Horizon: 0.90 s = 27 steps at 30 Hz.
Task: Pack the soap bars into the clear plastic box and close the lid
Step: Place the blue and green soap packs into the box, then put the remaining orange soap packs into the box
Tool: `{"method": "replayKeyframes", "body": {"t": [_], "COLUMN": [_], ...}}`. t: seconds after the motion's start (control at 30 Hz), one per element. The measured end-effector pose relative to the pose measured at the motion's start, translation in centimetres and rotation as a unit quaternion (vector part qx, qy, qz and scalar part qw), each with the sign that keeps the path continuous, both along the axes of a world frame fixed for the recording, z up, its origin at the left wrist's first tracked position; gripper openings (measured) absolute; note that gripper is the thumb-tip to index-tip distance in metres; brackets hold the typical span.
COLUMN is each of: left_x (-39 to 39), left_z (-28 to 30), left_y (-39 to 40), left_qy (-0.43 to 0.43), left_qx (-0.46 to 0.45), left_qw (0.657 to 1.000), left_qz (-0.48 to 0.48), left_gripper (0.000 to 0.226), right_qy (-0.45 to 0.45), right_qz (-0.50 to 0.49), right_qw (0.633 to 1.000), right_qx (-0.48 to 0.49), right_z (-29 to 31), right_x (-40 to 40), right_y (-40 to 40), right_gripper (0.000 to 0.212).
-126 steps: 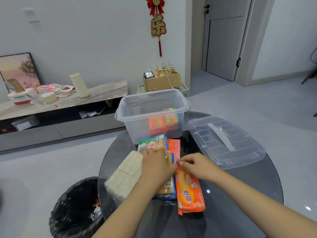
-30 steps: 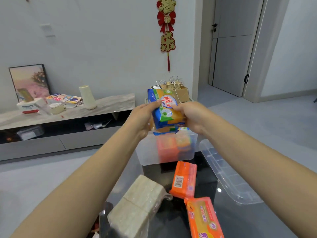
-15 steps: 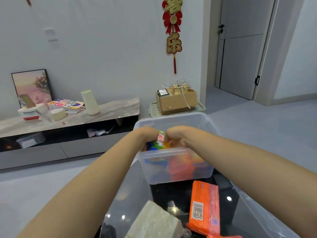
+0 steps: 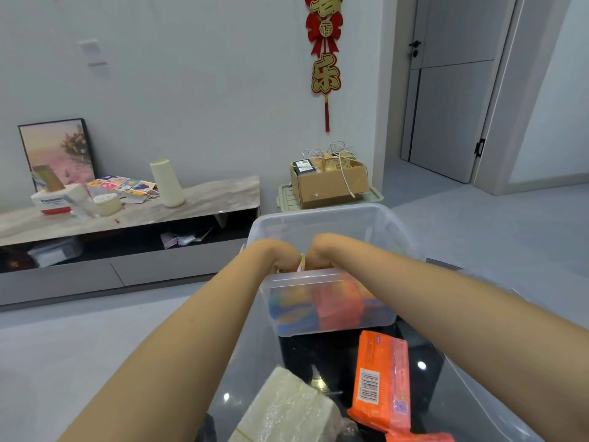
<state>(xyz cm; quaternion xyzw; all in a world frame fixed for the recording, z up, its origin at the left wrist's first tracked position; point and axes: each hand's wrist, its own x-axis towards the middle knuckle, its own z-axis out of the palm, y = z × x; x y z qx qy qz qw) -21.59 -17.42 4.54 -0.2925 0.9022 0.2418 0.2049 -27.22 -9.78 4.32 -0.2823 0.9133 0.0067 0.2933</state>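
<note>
The clear plastic box (image 4: 331, 215) stands on the dark glass table (image 4: 296, 355). My left hand (image 4: 280, 255) and my right hand (image 4: 322, 252) reach down inside it, both closed on a blue-wrapped soap pack (image 4: 301, 266), of which only a sliver shows between them. Through the near wall I see blue and orange soap packs (image 4: 334, 306) inside. An orange soap pack (image 4: 382, 381) and a pale cream wrapped soap block (image 4: 287, 413) lie on the table in front of the box. The clear lid (image 4: 478, 406) lies at the right, mostly under my right forearm.
A second orange pack (image 4: 420, 438) pokes in at the bottom edge. Beyond the table are a low TV bench (image 4: 127, 212) with a cream vase and clutter, a cardboard box (image 4: 328, 183) on the floor, and a grey door at the right.
Both hands have carried the blue soap pack from above the box down into it; it has sunk lower than half a second ago. The camera has tilted up slightly.
</note>
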Motion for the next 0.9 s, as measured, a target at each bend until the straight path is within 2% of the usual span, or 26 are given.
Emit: {"method": "replayKeyframes", "body": {"t": [0.07, 0.2, 0.3, 0.37, 0.43, 0.57, 0.7, 0.77, 0.9], "left_x": [-0.1, 0.3, 0.5, 1.4, 2.5, 6.1, 9.9, 11.6, 13.0], "left_z": [0.0, 0.3, 0.6, 1.3, 1.8, 1.7, 0.7, -0.4, -4.1], "left_y": [-0.1, 0.4, 0.8, 1.7, 3.0, 6.1, 9.6, 11.5, 14.7], "left_qy": [0.005, 0.027, 0.073, 0.159, 0.258, 0.38, 0.468, 0.471, 0.398], "left_qx": [0.015, -0.025, -0.021, 0.01, 0.021, -0.022, -0.024, -0.003, 0.015], "left_qw": [1.0, 0.999, 0.997, 0.987, 0.966, 0.924, 0.883, 0.881, 0.917], "left_qz": [0.019, -0.012, -0.022, -0.019, -0.014, -0.028, -0.036, -0.033, -0.031], "left_gripper": [0.033, 0.03, 0.032, 0.028, 0.024, 0.039, 0.034, 0.028, 0.029], "right_qy": [0.025, -0.022, -0.073, -0.09, -0.049, 0.119, 0.151, 0.134, 0.114], "right_qz": [0.005, 0.031, -0.046, -0.123, -0.15, -0.071, -0.048, -0.047, -0.061], "right_qw": [1.0, 0.999, 0.989, 0.957, 0.927, 0.891, 0.869, 0.871, 0.891], "right_qx": [0.005, -0.007, -0.124, -0.247, -0.34, -0.433, -0.469, -0.47, -0.436], "right_z": [0.2, 0.0, 0.1, 0.5, 0.9, 1.7, 0.9, -0.2, -3.4], "right_x": [0.0, -0.4, -0.5, 0.0, 0.6, 4.1, 8.2, 10.1, 12.6], "right_y": [0.2, 0.7, 1.6, 2.7, 4.4, 9.4, 15.0, 17.3, 21.0], "right_gripper": [0.035, 0.041, 0.039, 0.036, 0.034, 0.034, 0.032, 0.031, 0.032]}}
